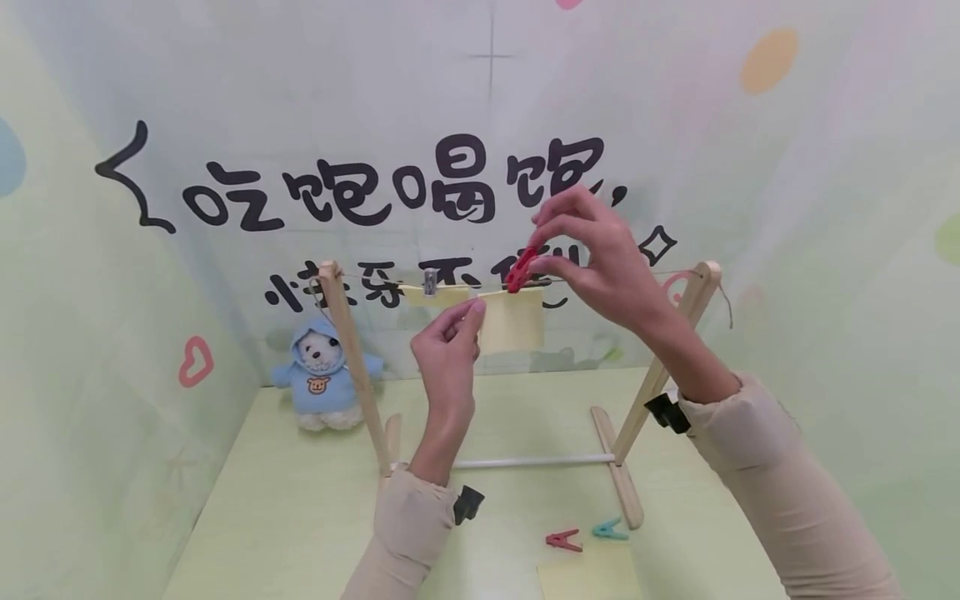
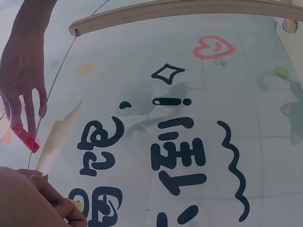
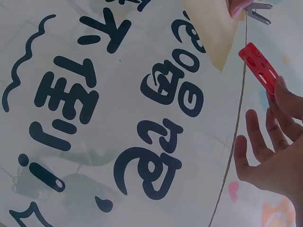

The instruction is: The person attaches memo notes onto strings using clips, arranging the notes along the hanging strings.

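Note:
A yellow sheet of paper (image 1: pixel 513 323) hangs at a thin string (image 3: pixel 240 109), its upper left corner pinched by my left hand (image 1: pixel 447 354). My right hand (image 1: pixel 600 258) pinches a red clothespin (image 1: pixel 519 271) between thumb and fingers, while its other fingers are spread. The tip of that clothespin overlaps the string by the paper's top edge in the head view. To the left, a grey clothespin (image 1: pixel 431 282) clips another yellow sheet (image 1: pixel 456 296) on the string. The left wrist view shows the left hand's fingers close to the string, partly hiding the paper.
The string runs between the posts of a wooden frame (image 1: pixel 348 358) with a white crossbar (image 1: pixel 536 461). A plush toy (image 1: pixel 322 387) in blue sits behind the left post. On the table (image 1: pixel 277 508), a red clothespin (image 1: pixel 564 540), a teal clothespin (image 1: pixel 611 529) and a yellow sheet (image 1: pixel 588 577) lie in front.

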Action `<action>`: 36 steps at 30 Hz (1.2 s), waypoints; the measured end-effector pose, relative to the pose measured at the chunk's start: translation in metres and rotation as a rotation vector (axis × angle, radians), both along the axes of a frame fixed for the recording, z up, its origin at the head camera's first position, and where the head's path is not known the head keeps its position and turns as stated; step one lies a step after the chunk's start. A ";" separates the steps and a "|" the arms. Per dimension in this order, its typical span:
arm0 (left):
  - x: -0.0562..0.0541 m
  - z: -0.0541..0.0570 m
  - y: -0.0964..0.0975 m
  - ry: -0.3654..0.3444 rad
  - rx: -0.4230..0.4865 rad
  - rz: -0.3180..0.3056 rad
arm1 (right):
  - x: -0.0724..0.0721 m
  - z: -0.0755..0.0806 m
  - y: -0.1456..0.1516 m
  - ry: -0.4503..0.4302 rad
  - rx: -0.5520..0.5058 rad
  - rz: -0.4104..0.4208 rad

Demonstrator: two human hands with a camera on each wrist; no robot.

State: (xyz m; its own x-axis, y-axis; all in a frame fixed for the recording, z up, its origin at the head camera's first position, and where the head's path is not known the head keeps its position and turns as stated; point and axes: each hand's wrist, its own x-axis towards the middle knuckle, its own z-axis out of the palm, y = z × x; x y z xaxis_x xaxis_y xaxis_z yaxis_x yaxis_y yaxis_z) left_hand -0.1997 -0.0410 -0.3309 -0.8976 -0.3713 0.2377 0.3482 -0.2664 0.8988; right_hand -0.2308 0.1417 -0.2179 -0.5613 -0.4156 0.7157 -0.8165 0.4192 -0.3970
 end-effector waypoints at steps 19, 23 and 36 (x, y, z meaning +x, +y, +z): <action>0.001 0.005 -0.001 0.054 0.000 0.024 | -0.003 0.000 -0.009 0.020 0.118 -0.007; 0.000 0.005 -0.002 0.054 0.005 0.028 | -0.003 0.000 -0.011 0.024 0.159 -0.023; 0.002 0.002 -0.002 0.033 -0.027 0.011 | 0.001 -0.003 -0.006 -0.048 0.195 -0.032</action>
